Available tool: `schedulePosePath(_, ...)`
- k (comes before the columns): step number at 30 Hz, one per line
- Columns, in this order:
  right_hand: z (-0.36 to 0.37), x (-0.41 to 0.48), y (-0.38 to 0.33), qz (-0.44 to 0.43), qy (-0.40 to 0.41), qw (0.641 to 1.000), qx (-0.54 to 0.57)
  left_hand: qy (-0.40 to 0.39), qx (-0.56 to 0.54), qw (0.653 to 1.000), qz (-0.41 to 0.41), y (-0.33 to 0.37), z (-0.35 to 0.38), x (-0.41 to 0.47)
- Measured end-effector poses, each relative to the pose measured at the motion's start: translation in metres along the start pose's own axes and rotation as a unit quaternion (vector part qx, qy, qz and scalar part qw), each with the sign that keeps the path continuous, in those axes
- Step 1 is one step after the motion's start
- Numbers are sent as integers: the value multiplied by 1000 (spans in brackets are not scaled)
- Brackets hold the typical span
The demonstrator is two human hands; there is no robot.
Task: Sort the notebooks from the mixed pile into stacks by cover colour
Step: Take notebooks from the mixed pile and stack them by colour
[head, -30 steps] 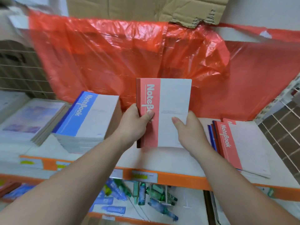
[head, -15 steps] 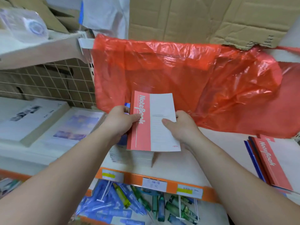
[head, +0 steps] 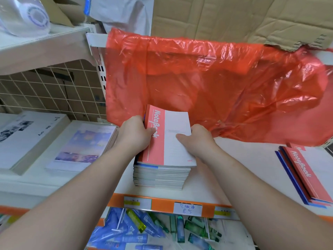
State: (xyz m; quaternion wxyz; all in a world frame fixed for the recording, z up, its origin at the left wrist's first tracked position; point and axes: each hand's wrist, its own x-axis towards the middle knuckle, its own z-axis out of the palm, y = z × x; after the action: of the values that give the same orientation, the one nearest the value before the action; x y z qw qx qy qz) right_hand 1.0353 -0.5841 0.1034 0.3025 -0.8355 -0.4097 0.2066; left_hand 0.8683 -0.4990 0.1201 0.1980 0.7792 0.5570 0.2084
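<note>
Both grips were clamped on the red notebook [head: 167, 139]. The left grip [head: 134, 132] was curled round the spine edge, thumb across the printed title. The right grip [head: 196, 141] pinched the white edge, thumb on top. The notebook sat on the tall stack [head: 160, 175] directly beneath the grips; whether it rested there fully I could not tell. A blue edge showed on the cover just under it, so the colour probably wanted checking before release. After that, the corners would need squaring and the fingers sliding out sideways.

Nearer than the grips ran an orange price strip [head: 187, 208], with pens [head: 137, 221] below it. Right of the grips, well apart on the shelf [head: 243, 168], lay a smaller pile [head: 304, 170] of red and blue notebooks. To the left lay pastel-cover books [head: 84, 143]. Beyond, a red plastic bag [head: 216, 87] hung close behind the stack and might snag a lifted cover.
</note>
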Motion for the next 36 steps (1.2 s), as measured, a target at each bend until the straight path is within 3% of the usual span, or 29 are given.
schedulePosePath(8,12,3,-2,-2,4,999,-36,-4,52,999,5,-12,8,6)
schedulePosePath(30,22,5,12,-12,-3,997,-75,-40,25,999,-6,-27,17,10)
schedulePosePath(33,20,5,17,-30,-6,998,-58,-31,92,995,18,-19,10,1)
schedulePosePath(36,9,3,27,-61,21,998,-28,22,136,985,101,10,6,-15)
